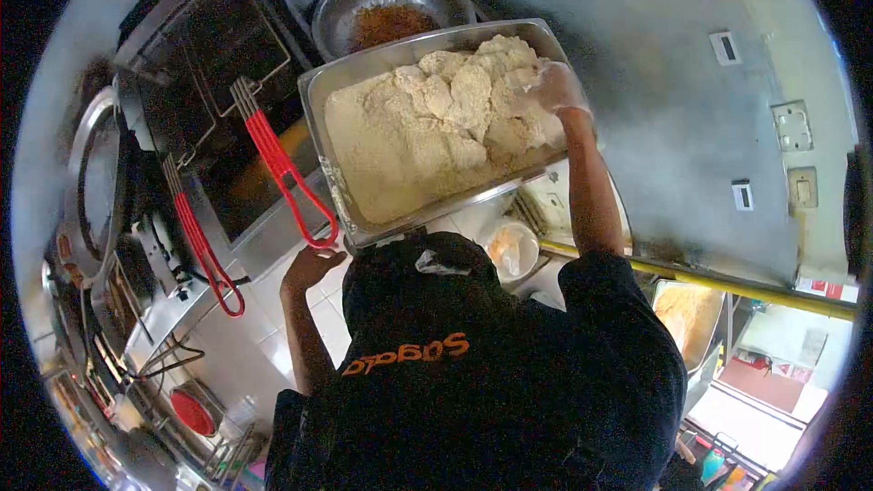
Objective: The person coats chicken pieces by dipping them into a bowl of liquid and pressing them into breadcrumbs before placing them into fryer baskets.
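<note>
A deep steel tray [320, 118] holds pale breading flour [368, 150] with several flour-coated chicken pieces [471, 95] heaped toward its far right. My right hand [556, 88], in a clear glove dusted with flour, reaches into the right end of the tray. Its fingers are closed against a coated piece, partly hidden by the flour. My left hand [315, 265] is bare and low beside the tray's near left corner, close to a red basket handle [286, 173]. Its thumb points toward the tray, and the other fingers are mostly hidden.
Behind the tray stands a steel bowl [327, 14] with brown crumbs. A dark fryer [205, 64] lies to the left, with a second red handle [205, 250]. A white bucket [511, 250] is below the tray. A yellow pipe [727, 280] runs along the right wall.
</note>
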A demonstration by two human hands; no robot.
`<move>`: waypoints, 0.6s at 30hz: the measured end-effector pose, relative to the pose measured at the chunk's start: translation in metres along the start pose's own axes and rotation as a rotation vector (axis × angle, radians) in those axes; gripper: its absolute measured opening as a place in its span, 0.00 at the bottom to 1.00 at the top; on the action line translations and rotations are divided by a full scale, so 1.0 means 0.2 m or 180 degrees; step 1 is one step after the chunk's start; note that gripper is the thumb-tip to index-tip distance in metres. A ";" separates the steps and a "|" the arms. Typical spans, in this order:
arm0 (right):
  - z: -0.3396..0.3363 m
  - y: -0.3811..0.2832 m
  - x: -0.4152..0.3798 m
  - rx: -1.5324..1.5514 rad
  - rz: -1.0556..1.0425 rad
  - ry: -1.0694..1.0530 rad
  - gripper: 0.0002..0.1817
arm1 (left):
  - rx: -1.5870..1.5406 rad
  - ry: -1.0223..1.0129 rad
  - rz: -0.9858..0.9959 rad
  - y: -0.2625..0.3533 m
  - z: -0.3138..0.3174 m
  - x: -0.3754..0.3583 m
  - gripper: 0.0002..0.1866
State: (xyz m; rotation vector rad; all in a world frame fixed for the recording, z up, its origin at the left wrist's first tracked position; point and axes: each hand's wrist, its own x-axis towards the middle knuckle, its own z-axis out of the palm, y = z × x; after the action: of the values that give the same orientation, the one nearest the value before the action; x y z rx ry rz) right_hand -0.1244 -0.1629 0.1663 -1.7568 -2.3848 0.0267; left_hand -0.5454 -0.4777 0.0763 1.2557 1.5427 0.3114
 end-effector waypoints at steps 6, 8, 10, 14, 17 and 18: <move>-0.09 0.03 0.04 0.0069 -0.1138 -0.0500 0.26 | -0.0497 0.0682 -0.0724 -0.78 0.17 0.12 0.15; -0.43 -0.29 0.01 -0.0101 -0.0713 -0.1175 0.28 | -0.2128 0.0737 -0.0749 -0.97 0.26 0.11 0.13; -0.42 -0.45 0.08 -0.0169 -0.0925 -0.1042 0.28 | -0.2795 0.0567 -0.1351 -1.23 0.41 0.16 0.16; -0.28 -0.71 0.12 -0.1241 -0.0614 -0.0920 0.24 | -0.2957 0.0559 -0.1552 -1.30 0.62 0.02 0.17; 0.01 -0.68 0.12 -0.1632 -0.1050 -0.0903 0.21 | -0.3280 0.0771 -0.1786 -1.59 0.88 0.04 0.18; -0.02 -0.73 0.11 -0.1630 -0.1081 -0.0913 0.21 | -0.3610 0.0814 -0.1610 -1.63 0.91 -0.02 0.18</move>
State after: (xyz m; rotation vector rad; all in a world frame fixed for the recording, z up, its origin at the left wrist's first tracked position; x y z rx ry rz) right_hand -0.2669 -0.1870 0.1908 -1.5783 -3.0853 -0.4430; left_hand -0.5713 -0.6857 -0.2323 -0.0615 1.4481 0.8699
